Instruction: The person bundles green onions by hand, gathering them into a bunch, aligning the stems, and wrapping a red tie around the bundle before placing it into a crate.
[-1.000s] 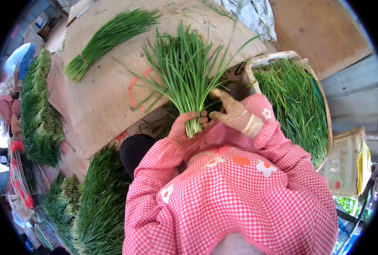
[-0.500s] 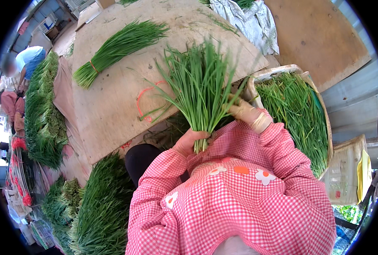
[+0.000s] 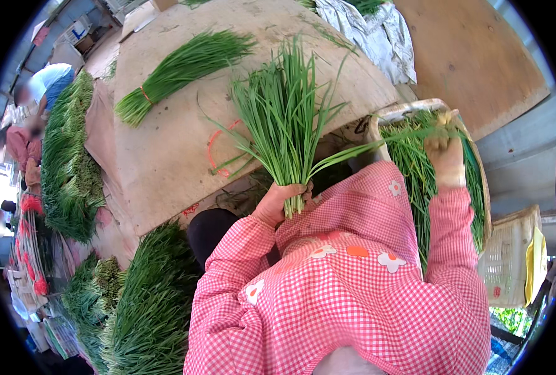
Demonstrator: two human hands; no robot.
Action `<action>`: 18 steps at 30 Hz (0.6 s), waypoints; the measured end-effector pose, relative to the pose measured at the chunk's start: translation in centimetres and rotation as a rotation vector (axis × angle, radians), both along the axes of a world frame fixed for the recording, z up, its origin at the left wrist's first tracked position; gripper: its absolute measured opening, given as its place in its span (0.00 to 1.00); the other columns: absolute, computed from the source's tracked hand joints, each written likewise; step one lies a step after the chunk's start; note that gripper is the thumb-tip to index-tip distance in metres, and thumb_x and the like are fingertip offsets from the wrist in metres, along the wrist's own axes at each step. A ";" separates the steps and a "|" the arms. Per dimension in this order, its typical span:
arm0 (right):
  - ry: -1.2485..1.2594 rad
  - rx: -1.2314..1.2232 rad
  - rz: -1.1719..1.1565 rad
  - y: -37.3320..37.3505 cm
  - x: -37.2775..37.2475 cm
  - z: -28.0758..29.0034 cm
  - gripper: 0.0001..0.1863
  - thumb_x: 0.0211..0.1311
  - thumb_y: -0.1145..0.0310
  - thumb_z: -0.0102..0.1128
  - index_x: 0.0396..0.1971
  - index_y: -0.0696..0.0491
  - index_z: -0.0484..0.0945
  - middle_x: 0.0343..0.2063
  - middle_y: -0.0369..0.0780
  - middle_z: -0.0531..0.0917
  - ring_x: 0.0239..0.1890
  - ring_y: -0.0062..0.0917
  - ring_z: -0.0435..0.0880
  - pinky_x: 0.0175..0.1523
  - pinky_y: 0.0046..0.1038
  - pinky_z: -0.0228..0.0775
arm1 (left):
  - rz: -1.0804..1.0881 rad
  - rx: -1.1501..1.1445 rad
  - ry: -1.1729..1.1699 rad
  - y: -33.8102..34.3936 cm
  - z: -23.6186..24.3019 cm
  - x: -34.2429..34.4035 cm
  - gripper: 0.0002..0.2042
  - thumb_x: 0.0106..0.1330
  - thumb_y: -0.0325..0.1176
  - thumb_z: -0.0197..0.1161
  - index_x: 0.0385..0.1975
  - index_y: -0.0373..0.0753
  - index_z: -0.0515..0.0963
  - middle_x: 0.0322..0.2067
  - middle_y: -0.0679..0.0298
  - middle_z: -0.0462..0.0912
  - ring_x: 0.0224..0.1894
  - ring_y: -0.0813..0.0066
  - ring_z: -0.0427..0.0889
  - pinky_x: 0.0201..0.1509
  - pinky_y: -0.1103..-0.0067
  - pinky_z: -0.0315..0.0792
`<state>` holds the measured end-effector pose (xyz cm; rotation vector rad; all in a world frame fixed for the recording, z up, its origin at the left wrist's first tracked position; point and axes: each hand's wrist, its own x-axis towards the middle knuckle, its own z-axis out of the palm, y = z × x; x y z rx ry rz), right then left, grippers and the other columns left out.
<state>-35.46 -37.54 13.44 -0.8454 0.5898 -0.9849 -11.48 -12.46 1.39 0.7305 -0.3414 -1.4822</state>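
My left hand (image 3: 278,201) is closed round the pale stem ends of a loose, fanned bunch of long green leaves (image 3: 284,115), upright over the table edge. My right hand (image 3: 442,144), in a thin tan glove, is out to the right over a crate (image 3: 373,131) full of similar leaves. Its fingers are smeared by motion, with some blades beside them. A red string loop (image 3: 211,150) lies on the wooden board (image 3: 153,162) left of the bunch. A tied bunch (image 3: 178,72) lies farther back.
Heaped greens (image 3: 65,169) line the left, more (image 3: 146,300) beside my left leg. Two co-workers (image 3: 51,81) (image 3: 21,147) bend at the far left. A white sack (image 3: 384,37) sits at the back, a wooden panel (image 3: 478,56) behind the crate, a plastic basket (image 3: 506,256) lower right.
My right hand has left the bunch and moved right over the crate. My left hand still grips the bunch; a few blades now stick out sideways to the right.
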 end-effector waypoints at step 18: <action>0.285 0.090 0.915 11.5 11.2 -5.5 0.38 0.54 0.59 0.62 0.62 0.46 0.52 0.55 0.37 0.65 0.52 0.22 0.69 0.53 0.32 0.65 | 0.211 0.540 -1.769 -7.5 8.7 2.0 0.34 0.48 0.31 0.58 0.58 0.32 0.56 0.32 0.46 0.78 0.31 0.51 0.79 0.35 0.66 0.73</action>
